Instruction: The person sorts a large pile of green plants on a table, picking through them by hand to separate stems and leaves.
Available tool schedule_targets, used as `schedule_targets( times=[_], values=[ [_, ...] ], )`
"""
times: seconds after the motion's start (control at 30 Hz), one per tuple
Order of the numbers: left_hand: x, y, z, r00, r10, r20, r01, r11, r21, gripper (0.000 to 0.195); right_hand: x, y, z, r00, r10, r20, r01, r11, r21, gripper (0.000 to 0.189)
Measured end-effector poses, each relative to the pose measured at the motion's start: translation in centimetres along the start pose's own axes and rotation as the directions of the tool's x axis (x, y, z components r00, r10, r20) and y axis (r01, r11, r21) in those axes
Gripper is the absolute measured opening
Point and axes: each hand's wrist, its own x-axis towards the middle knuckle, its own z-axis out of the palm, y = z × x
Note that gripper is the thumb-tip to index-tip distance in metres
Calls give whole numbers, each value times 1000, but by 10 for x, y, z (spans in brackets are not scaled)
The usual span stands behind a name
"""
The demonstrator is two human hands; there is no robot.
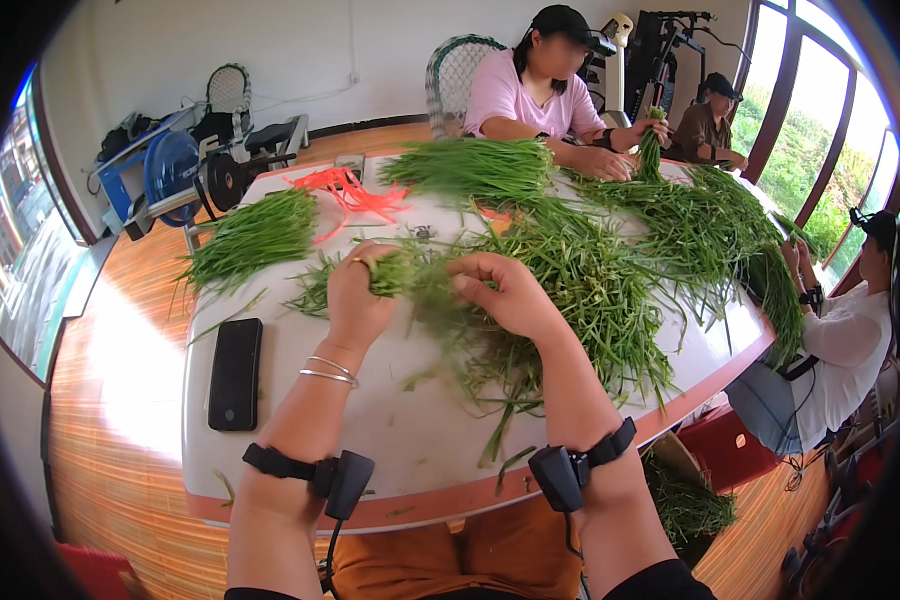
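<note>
My left hand grips a small bunch of green leafy stalks, which look like garlic chives, with the cut ends facing right. Just to the right, my right hand is raised with curled fingers beside motion-blurred green strands. The blur hides whether its fingertips pinch any of them. Below and beyond the right hand spreads a big heap of loose chives on the white table. A few stalks lie under the left hand.
Neat chive bundles lie at left and at the back, near red plastic strips. A black phone rests at the left. Co-workers handle chives across the table and at right. A box of greens stands below.
</note>
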Motion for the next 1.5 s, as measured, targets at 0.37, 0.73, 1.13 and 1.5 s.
schedule_targets(
  times=[0.37, 0.73, 1.13, 1.5],
  values=[
    [8, 4, -2, 956, -55, -287, 71, 996, 47, 12, 1, 5, -4, 960, -163, -227, 122, 975, -184, 17],
    [3, 18, 1, 904, 26, 427, -33, 999, 10, 31, -1, -1, 5, 960, -199, -198, 127, 938, -322, 16],
    [-4, 7, 3, 929, -81, 361, 84, 996, 7, 24, 0, -3, 6, 943, -258, -211, 130, 868, -480, 14],
    [-7, -12, 13, 950, -310, 47, 307, 891, -335, 10, 3, 6, 0, 735, -552, -394, 215, 741, -636, 13]
  ],
)
